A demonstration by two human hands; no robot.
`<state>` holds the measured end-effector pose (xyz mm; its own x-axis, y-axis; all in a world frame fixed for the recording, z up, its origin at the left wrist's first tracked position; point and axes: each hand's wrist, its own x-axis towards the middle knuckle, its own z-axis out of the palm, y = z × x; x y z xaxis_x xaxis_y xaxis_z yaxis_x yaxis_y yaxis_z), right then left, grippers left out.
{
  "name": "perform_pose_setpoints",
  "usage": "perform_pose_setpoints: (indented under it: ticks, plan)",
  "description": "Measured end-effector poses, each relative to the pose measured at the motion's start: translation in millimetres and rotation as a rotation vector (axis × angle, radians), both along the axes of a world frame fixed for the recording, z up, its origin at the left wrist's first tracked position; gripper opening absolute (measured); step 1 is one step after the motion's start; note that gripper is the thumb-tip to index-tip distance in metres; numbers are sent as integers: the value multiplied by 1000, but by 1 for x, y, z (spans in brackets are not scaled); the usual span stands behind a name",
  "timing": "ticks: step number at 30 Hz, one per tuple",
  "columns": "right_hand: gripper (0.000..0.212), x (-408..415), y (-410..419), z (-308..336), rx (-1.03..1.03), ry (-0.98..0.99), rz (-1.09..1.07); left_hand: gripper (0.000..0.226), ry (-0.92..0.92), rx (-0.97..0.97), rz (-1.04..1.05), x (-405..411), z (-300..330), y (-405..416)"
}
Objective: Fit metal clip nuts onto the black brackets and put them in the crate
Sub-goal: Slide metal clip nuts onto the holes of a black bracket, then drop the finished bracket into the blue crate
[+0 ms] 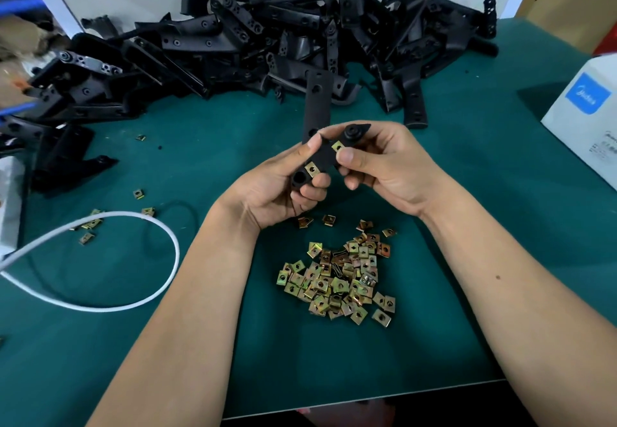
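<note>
Hands (left [283, 183], right [377, 163]) grip bracket [317, 106] bearing two clip nuts [313, 169].

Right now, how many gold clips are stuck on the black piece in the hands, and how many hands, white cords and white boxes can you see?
Gold metal clip nuts on the held black plastic bracket: 2
hands: 2
White looped cords: 1
White cardboard boxes with a blue label: 1
Total: 6
</note>
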<state>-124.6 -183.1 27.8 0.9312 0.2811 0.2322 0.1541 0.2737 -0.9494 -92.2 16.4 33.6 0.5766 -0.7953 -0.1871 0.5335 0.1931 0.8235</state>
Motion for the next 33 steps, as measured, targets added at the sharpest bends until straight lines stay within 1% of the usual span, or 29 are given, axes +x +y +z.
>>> perform_pose_setpoints:
  ticks: [3,5,7,9,10,12,14,16,19,21,24,26,29,30,31,33]
  plan:
    - [18,0,3,0,13,-23,-36,30,-23,-20,0,-1,2,0]
    - [17,-1,3,2,45,-20,-70,30,-48,26,93,-2,6,-2]
    - [13,-3,2,6,93,0,-121,38,-190,125,252,-4,10,-3]
    - [11,-8,-2,9,127,7,-189,51,-365,130,351,-8,13,-8]
    - [12,-12,-5,11,135,0,-215,50,-430,97,377,-11,14,-13]
    - [12,-22,-15,16,137,-29,-263,38,-516,56,423,-17,18,-28]
    - [12,-36,-28,22,127,-68,-337,24,-549,16,450,-23,24,-46]
    - [12,-49,-39,31,130,-105,-420,8,-597,-34,448,-25,30,-63]
    - [11,-82,-70,46,157,-144,-598,16,-771,-53,386,-37,45,-109]
    - [11,-111,-97,54,181,-177,-726,18,-837,-63,350,-54,54,-149]
    - [11,-169,-145,58,192,-237,-914,14,-799,-144,242,-97,60,-219]
    - [11,-209,-176,52,230,-249,-1012,13,-812,-148,175,-132,60,-262]
    - [16,-270,-217,32,344,-234,-1206,13,-854,-123,91,-197,53,-328]
    - [17,-286,-227,23,401,-219,-1271,13,-898,-114,79,-217,46,-348]
    - [20,-300,-235,12,473,-192,-1328,12,-984,-97,85,-235,36,-366]
    - [34,-328,-253,-14,633,-99,-1428,17,-1152,-16,47,-270,7,-399]
